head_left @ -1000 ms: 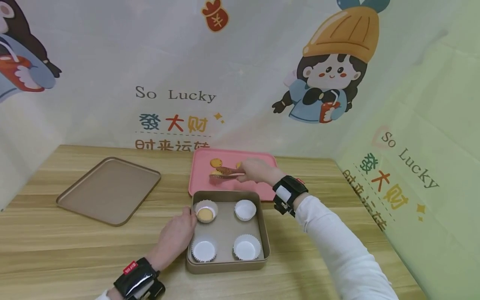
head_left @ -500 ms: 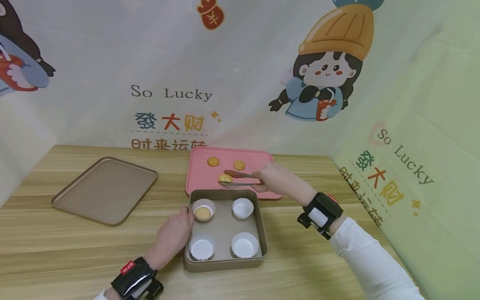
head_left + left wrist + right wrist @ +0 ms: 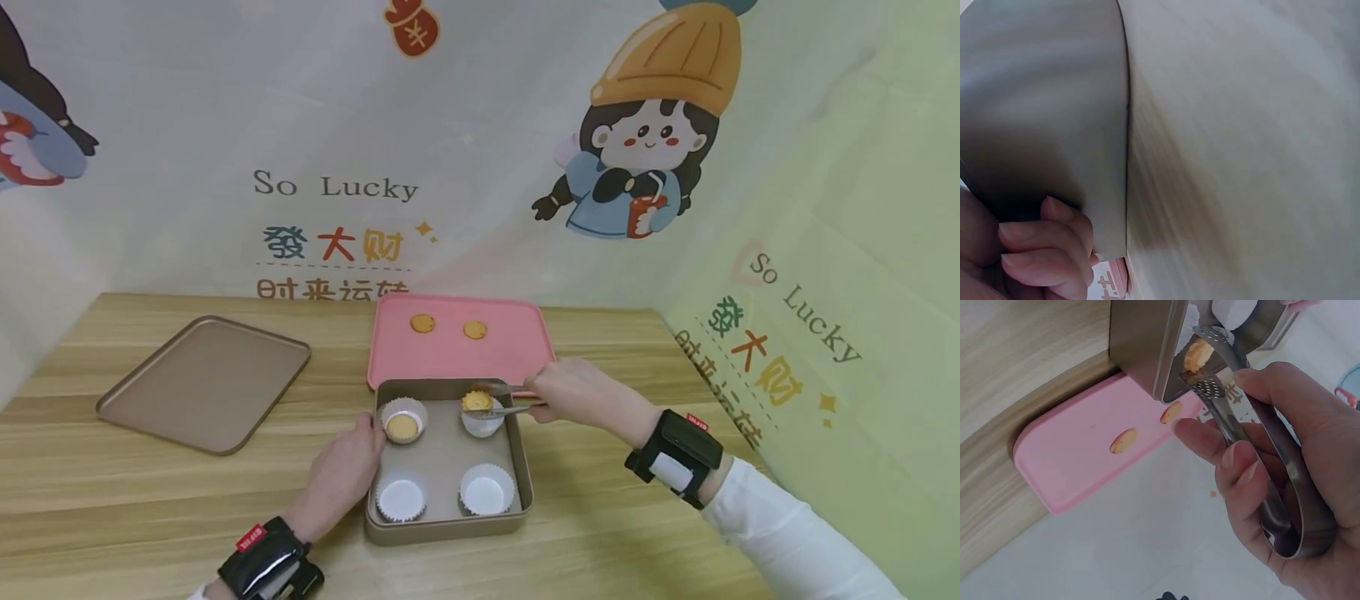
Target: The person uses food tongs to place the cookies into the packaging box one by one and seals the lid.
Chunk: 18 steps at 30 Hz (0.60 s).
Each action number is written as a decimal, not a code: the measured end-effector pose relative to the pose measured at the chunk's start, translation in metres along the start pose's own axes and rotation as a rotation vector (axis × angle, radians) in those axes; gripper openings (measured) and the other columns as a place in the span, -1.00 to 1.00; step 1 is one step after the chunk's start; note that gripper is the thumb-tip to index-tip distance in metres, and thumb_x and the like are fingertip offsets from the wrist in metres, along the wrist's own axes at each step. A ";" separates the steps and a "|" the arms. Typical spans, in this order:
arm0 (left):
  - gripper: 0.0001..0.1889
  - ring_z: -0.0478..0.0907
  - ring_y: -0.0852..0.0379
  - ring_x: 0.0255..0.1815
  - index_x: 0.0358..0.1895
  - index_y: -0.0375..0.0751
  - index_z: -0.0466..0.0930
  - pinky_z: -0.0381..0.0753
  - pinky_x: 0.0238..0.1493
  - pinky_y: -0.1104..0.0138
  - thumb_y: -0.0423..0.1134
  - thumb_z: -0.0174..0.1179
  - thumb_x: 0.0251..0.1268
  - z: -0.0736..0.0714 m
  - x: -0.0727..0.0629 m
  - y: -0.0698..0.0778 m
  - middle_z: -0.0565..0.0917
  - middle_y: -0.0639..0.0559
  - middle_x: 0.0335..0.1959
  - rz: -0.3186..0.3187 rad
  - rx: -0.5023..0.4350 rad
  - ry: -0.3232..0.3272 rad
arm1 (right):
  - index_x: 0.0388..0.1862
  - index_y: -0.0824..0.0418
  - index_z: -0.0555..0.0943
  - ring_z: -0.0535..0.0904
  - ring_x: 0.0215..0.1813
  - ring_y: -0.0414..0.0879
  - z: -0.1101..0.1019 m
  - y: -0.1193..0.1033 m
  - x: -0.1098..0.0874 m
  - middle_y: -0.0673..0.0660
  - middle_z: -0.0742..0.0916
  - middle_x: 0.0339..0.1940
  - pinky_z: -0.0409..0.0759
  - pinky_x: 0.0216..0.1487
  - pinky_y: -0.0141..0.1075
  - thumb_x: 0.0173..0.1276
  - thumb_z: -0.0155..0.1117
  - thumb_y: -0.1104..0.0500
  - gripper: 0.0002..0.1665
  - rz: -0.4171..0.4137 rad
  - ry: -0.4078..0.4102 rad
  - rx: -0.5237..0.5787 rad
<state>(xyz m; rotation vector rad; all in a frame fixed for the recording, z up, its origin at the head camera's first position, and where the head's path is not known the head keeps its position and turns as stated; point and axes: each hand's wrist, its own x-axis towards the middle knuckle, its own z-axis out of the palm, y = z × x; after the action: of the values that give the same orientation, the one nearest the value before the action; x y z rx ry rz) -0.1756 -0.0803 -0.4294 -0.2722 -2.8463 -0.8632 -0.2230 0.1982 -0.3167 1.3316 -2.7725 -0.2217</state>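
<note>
My right hand grips metal tongs that pinch a small round cookie just above the back-right paper cup of a square gold pan. In the right wrist view the tongs hold the cookie over the pan's rim. My left hand holds the pan's left edge, thumb on the rim and fingers curled against its outer wall. The back-left cup has a cookie in it. Both front cups are white inside.
Behind the pan lies a pink tray with two cookies near its far edge. A flat gold tray sits at the left on the wooden table. Printed cloth walls close in the back and right.
My right hand has brought the tongs and a cookie from the pink tray back over the pan's back-right cup. The left hand has stayed at the pan's edge.
</note>
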 end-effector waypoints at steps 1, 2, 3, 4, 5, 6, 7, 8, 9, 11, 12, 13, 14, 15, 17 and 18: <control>-0.78 0.30 0.08 -0.75 -0.27 -0.49 0.35 0.26 -0.82 0.30 -0.33 -0.14 0.38 0.000 0.000 0.000 0.29 -0.05 -0.73 -0.002 -0.001 0.001 | -0.72 0.10 0.31 0.09 -0.66 -0.25 -0.001 -0.001 0.001 -0.10 0.22 -0.75 0.11 -0.66 -0.42 0.00 0.28 0.26 -0.68 0.005 -0.020 -0.011; -0.78 0.30 0.08 -0.75 -0.27 -0.49 0.35 0.26 -0.82 0.30 -0.32 -0.15 0.38 0.000 0.000 -0.001 0.29 -0.05 -0.73 -0.004 -0.002 -0.001 | -0.73 0.10 0.31 0.09 -0.66 -0.25 -0.003 -0.002 0.003 -0.10 0.22 -0.75 0.12 -0.66 -0.42 0.00 0.29 0.25 -0.67 0.004 -0.036 -0.025; -0.78 0.30 0.08 -0.76 -0.28 -0.49 0.35 0.26 -0.82 0.30 -0.32 -0.15 0.38 0.000 0.001 -0.001 0.29 -0.04 -0.73 -0.007 -0.005 -0.002 | -0.73 0.10 0.30 0.09 -0.66 -0.25 -0.004 -0.003 0.004 -0.10 0.22 -0.75 0.12 -0.66 -0.43 0.00 0.30 0.25 -0.65 0.006 -0.050 -0.037; -0.78 0.30 0.08 -0.76 -0.28 -0.49 0.35 0.26 -0.82 0.30 -0.32 -0.15 0.38 0.000 0.001 -0.001 0.29 -0.04 -0.73 -0.008 -0.005 -0.004 | -0.74 0.10 0.29 0.10 -0.65 -0.25 -0.005 -0.004 0.006 -0.09 0.22 -0.75 0.14 -0.66 -0.43 -0.02 0.31 0.25 -0.64 0.003 -0.058 -0.052; -0.78 0.30 0.08 -0.76 -0.27 -0.49 0.35 0.26 -0.83 0.31 -0.32 -0.15 0.38 0.000 0.001 -0.001 0.29 -0.04 -0.73 -0.008 -0.006 -0.004 | -0.76 0.10 0.28 0.10 -0.65 -0.25 -0.006 -0.005 0.007 -0.09 0.21 -0.75 0.15 -0.66 -0.43 -0.04 0.31 0.25 -0.63 0.000 -0.063 -0.067; -0.77 0.30 0.09 -0.77 -0.27 -0.49 0.36 0.26 -0.83 0.31 -0.32 -0.15 0.38 0.000 0.001 -0.001 0.29 -0.04 -0.74 -0.012 -0.009 -0.005 | -0.77 0.09 0.26 0.10 -0.65 -0.25 -0.007 -0.005 0.009 -0.09 0.21 -0.75 0.15 -0.67 -0.44 -0.06 0.31 0.26 -0.62 -0.008 -0.062 -0.079; -0.77 0.30 0.09 -0.77 -0.26 -0.50 0.36 0.25 -0.83 0.31 -0.31 -0.15 0.38 0.000 0.001 -0.001 0.29 -0.04 -0.74 -0.016 -0.011 -0.005 | -0.78 0.09 0.25 0.10 -0.65 -0.25 -0.007 -0.005 0.010 -0.09 0.20 -0.75 0.15 -0.67 -0.44 -0.09 0.31 0.27 -0.61 -0.012 -0.063 -0.086; -0.76 0.29 0.09 -0.77 -0.25 -0.50 0.36 0.25 -0.83 0.31 -0.31 -0.15 0.39 0.001 0.001 -0.001 0.29 -0.04 -0.74 -0.020 -0.013 -0.006 | -0.78 0.09 0.24 0.10 -0.65 -0.26 -0.007 -0.005 0.011 -0.09 0.20 -0.75 0.16 -0.68 -0.44 -0.11 0.31 0.28 -0.60 -0.020 -0.060 -0.094; -0.76 0.29 0.09 -0.77 -0.24 -0.50 0.36 0.25 -0.83 0.31 -0.31 -0.16 0.39 0.001 0.001 -0.001 0.29 -0.04 -0.74 -0.023 -0.014 -0.004 | -0.78 0.09 0.23 0.10 -0.65 -0.26 -0.007 -0.005 0.012 -0.10 0.20 -0.75 0.17 -0.68 -0.44 -0.13 0.32 0.27 -0.59 -0.024 -0.060 -0.100; -0.76 0.29 0.09 -0.77 -0.24 -0.50 0.36 0.24 -0.83 0.31 -0.30 -0.16 0.39 0.001 0.001 -0.001 0.29 -0.04 -0.74 -0.030 -0.020 -0.002 | -0.78 0.09 0.24 0.11 -0.64 -0.26 -0.006 -0.004 0.015 -0.10 0.20 -0.75 0.18 -0.69 -0.43 -0.14 0.34 0.26 -0.59 -0.026 -0.066 -0.093; -0.76 0.29 0.08 -0.77 -0.24 -0.50 0.36 0.24 -0.83 0.31 -0.30 -0.16 0.39 0.001 0.001 -0.001 0.29 -0.04 -0.74 -0.032 -0.022 -0.001 | -0.78 0.09 0.25 0.11 -0.64 -0.27 -0.005 -0.004 0.016 -0.10 0.21 -0.75 0.19 -0.69 -0.43 -0.12 0.35 0.25 -0.59 -0.027 -0.072 -0.085; -0.76 0.29 0.08 -0.76 -0.24 -0.49 0.36 0.23 -0.83 0.30 -0.30 -0.16 0.39 0.001 0.001 -0.001 0.28 -0.04 -0.74 -0.033 -0.021 0.000 | -0.78 0.09 0.25 0.12 -0.65 -0.27 -0.005 -0.003 0.017 -0.10 0.22 -0.75 0.19 -0.69 -0.43 -0.11 0.37 0.23 -0.58 -0.027 -0.079 -0.081; -0.76 0.29 0.08 -0.76 -0.25 -0.49 0.36 0.23 -0.83 0.30 -0.30 -0.17 0.39 0.001 0.002 -0.001 0.28 -0.04 -0.74 -0.036 -0.021 -0.001 | -0.78 0.09 0.27 0.13 -0.64 -0.27 -0.004 -0.003 0.018 -0.11 0.22 -0.75 0.20 -0.68 -0.43 -0.10 0.38 0.21 -0.58 -0.028 -0.088 -0.076; -0.76 0.29 0.08 -0.76 -0.25 -0.49 0.36 0.23 -0.83 0.30 -0.30 -0.17 0.39 0.002 0.002 -0.001 0.28 -0.04 -0.74 -0.036 -0.020 -0.002 | -0.78 0.09 0.27 0.12 -0.65 -0.27 -0.003 -0.003 0.019 -0.11 0.22 -0.75 0.19 -0.68 -0.43 -0.07 0.39 0.20 -0.57 -0.022 -0.103 -0.065; -0.76 0.29 0.08 -0.76 -0.25 -0.49 0.35 0.23 -0.83 0.30 -0.30 -0.17 0.39 0.002 0.001 -0.001 0.28 -0.04 -0.75 -0.036 -0.016 -0.002 | -0.78 0.10 0.28 0.11 -0.66 -0.26 -0.002 -0.002 0.020 -0.10 0.21 -0.76 0.15 -0.68 -0.44 -0.03 0.39 0.17 -0.56 -0.020 -0.121 -0.044; -0.76 0.29 0.08 -0.76 -0.25 -0.49 0.35 0.23 -0.83 0.30 -0.30 -0.17 0.39 0.002 0.001 -0.001 0.28 -0.04 -0.75 -0.038 -0.018 -0.003 | -0.79 0.10 0.27 0.11 -0.66 -0.26 -0.001 -0.002 0.021 -0.10 0.21 -0.76 0.14 -0.67 -0.44 -0.01 0.39 0.16 -0.55 -0.015 -0.131 -0.041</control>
<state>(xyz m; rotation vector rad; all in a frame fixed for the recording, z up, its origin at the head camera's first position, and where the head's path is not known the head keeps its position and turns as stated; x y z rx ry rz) -0.1773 -0.0801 -0.4313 -0.2223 -2.8567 -0.8962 -0.2344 0.1805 -0.3163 1.3767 -2.8471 -0.3775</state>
